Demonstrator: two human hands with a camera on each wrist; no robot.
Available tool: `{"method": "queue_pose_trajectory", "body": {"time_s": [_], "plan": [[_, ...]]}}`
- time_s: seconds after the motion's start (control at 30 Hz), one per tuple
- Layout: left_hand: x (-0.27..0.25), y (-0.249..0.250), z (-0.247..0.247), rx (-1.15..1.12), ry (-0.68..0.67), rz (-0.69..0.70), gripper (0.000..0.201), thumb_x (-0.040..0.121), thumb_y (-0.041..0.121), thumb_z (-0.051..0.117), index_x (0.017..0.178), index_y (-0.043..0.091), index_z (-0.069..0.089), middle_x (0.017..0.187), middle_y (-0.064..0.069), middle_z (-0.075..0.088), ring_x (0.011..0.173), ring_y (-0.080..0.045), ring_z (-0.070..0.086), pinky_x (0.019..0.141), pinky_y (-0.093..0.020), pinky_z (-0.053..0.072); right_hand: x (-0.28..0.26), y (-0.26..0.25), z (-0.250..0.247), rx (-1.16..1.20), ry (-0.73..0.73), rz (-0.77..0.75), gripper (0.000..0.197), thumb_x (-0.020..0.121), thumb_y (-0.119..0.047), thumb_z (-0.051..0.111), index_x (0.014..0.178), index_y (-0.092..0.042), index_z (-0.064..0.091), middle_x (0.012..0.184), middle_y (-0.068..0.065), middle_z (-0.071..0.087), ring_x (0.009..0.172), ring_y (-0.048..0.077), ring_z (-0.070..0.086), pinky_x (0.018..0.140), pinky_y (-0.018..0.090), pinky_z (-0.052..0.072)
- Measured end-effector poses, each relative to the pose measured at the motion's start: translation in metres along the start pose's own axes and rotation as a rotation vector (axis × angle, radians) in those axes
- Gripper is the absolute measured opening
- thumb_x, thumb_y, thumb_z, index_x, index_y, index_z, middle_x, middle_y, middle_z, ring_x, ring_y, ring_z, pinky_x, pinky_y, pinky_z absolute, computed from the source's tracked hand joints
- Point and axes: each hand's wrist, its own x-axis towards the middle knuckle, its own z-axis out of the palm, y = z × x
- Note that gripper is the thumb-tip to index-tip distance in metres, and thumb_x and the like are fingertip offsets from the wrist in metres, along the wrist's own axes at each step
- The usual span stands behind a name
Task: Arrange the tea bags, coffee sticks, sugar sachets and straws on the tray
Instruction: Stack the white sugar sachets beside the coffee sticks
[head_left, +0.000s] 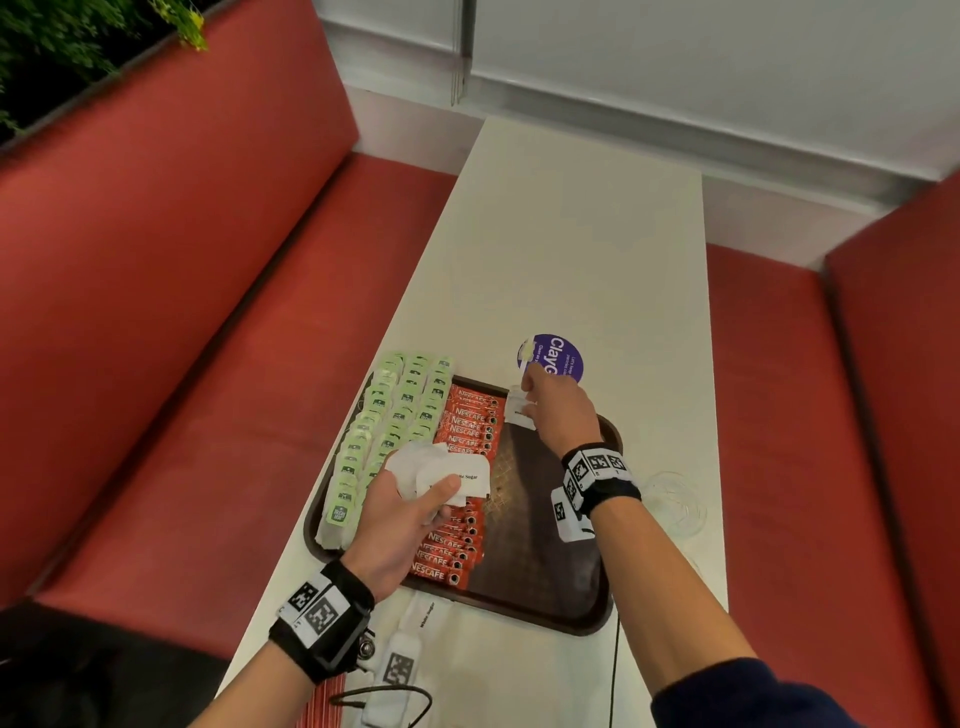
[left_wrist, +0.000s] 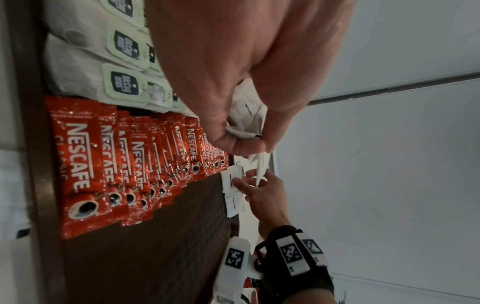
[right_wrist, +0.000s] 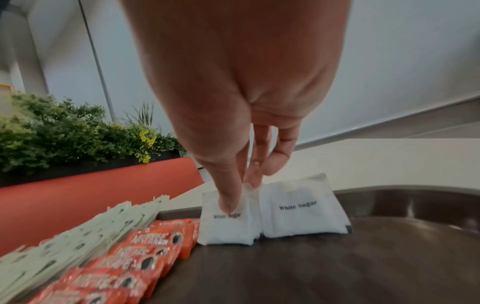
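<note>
Pressing sugar sachet (right_wrist: 228, 222), right hand (right_wrist: 241, 102), second sachet (right_wrist: 301, 214) touching

Tray (head_left: 582, 618) on table (head_left: 571, 249); tea bags (head_left: 395, 415) along tray's left edge, coffee sticks (head_left: 467, 431) just right of them, two sugar sachets (right_wrist: 272, 216) at far edge, right of sticks.

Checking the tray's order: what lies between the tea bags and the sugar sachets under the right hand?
The row of red coffee sticks lies between the tea bags and sugar sachets, clearest in the head view.
</note>
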Motion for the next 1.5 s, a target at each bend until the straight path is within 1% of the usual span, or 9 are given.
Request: {"method": "queue_pose_trajectory", "body": {"time_s": [0.17,0.27,0.43,0.53,0.63,0.83,1.0,1.27,1.5], "plan": [[0.003,0.003,0.003,-0.045,0.016,-0.022,0.05,0.093,0.014,0.083,0.139,0.013,0.063,0.126,-0.015,0.077,0.105,-0.029,0.073,0.091,-0.038,0.061,-0.012,-0.006,-0.006,-0.045,0.153,-0.009,0.037,0.094,-0.028,0.084,0.121,-0.018,0.059,0.115,0.007,0.068,0.101,0.029,0.065,0.08,0.041,0.056],[0.004,0.005,0.006,-0.07,0.036,-0.026,0.05,0.092,0.012,0.083,0.138,0.013,0.063,0.124,-0.013,0.078,0.112,-0.029,0.076,0.079,-0.032,0.061,-0.029,-0.022,-0.02,0.256,0.208,0.061,0.022,0.102,-0.041,0.072,0.107,-0.023,0.061,0.104,-0.005,0.068,0.093,0.016,0.064,0.077,0.036,0.054],[0.005,0.005,0.011,-0.083,0.055,-0.014,0.053,0.09,0.015,0.086,0.138,0.008,0.064,0.126,-0.017,0.077,0.098,-0.021,0.076,0.081,-0.035,0.059,-0.093,-0.057,-0.046,0.85,-0.065,0.287,0.048,0.099,-0.076,0.057,0.105,-0.03,0.071,0.095,-0.011,0.078,0.088,0.005,0.074,0.083,0.029,0.058],[0.002,0.005,0.016,-0.079,0.053,0.0,0.051,0.09,0.013,0.085,0.137,0.011,0.065,0.124,-0.014,0.078,0.104,-0.023,0.076,0.085,-0.038,0.056,-0.132,-0.058,-0.043,1.112,-0.208,0.299,0.033,0.097,-0.054,0.076,0.116,-0.027,0.075,0.102,-0.004,0.081,0.093,0.015,0.078,0.088,0.036,0.063],[-0.003,0.002,0.023,-0.044,0.039,0.002,0.048,0.091,0.013,0.084,0.136,0.015,0.067,0.123,-0.014,0.078,0.099,-0.021,0.075,0.084,-0.038,0.055,-0.153,-0.052,-0.034,1.248,-0.167,0.286,0.018,0.098,-0.027,0.082,0.115,-0.022,0.078,0.099,0.005,0.081,0.091,0.021,0.077,0.086,0.037,0.062],[-0.008,-0.002,0.028,-0.077,0.063,-0.076,0.05,0.088,0.016,0.086,0.134,0.013,0.067,0.124,-0.013,0.078,0.11,-0.026,0.075,0.092,-0.039,0.06,-0.154,-0.014,-0.027,1.081,0.054,0.459,0.013,0.099,-0.019,0.08,0.109,-0.027,0.077,0.1,-0.009,0.082,0.094,0.012,0.078,0.082,0.032,0.064],[-0.007,-0.005,0.025,-0.146,0.087,-0.128,0.043,0.095,-0.003,0.072,0.136,0.003,0.06,0.129,-0.018,0.07,0.114,-0.031,0.07,0.088,-0.038,0.063,-0.122,0.018,-0.016,0.787,0.29,0.568,0.021,0.097,-0.012,0.08,0.108,-0.024,0.068,0.092,-0.01,0.076,0.086,0.009,0.072,0.088,0.034,0.059],[-0.012,-0.001,0.028,-0.115,0.064,-0.14,0.03,0.098,-0.009,0.061,0.117,0.011,0.052,0.134,-0.02,0.062,0.124,-0.036,0.063,0.102,-0.049,0.06,-0.073,0.031,0.002,0.657,0.261,0.55,0.02,0.1,-0.002,0.072,0.112,-0.013,0.06,0.099,0.004,0.074,0.093,0.02,0.062,0.08,0.02,0.036],[-0.01,0.001,0.026,-0.099,0.074,-0.152,0.037,0.098,-0.008,0.063,0.13,0.006,0.052,0.138,-0.022,0.063,0.128,-0.039,0.064,0.101,-0.049,0.061,-0.061,0.036,0.017,0.574,0.25,0.527,0.019,0.099,-0.003,0.069,0.11,-0.014,0.057,0.095,0.006,0.071,0.092,0.025,0.062,0.084,0.038,0.053]]}}
